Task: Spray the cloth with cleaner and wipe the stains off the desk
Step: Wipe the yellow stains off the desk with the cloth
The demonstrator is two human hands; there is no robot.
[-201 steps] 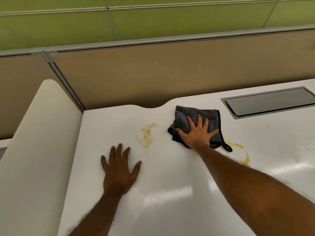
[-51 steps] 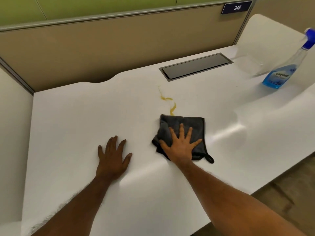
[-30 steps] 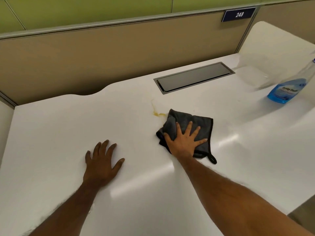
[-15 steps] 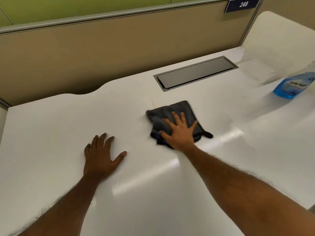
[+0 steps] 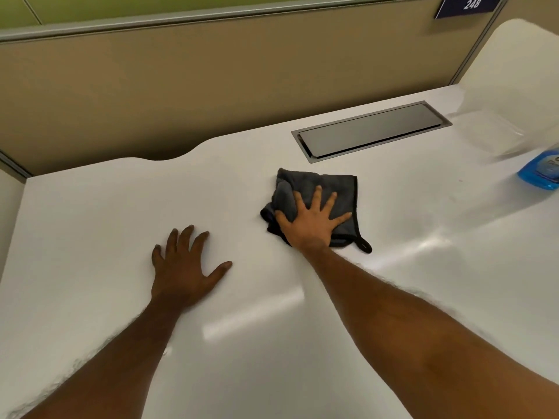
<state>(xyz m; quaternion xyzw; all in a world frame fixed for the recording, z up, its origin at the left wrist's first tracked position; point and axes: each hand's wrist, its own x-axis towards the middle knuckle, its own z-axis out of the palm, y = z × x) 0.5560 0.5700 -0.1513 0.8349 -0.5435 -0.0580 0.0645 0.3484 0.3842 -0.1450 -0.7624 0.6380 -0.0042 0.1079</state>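
Risk: dark grey folded cloth [image 5: 335, 189], mid white surface [image 5: 90, 222], may bunch under right grip [image 5: 313, 225] (flat, fingers spread, clasping nothing), smearing residue; left grip [image 5: 184, 267] flat, empty. Wide sweep could topple blue cleaner bottle [image 5: 541, 170].

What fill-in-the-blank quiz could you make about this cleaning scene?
1. The right hand presses flat on a dark grey ____.
2. The left hand rests flat on the white ____.
3. The spray bottle at far right holds ____ liquid.
4. The partition sign reads ____.
Missing words: cloth; desk; blue; 248.
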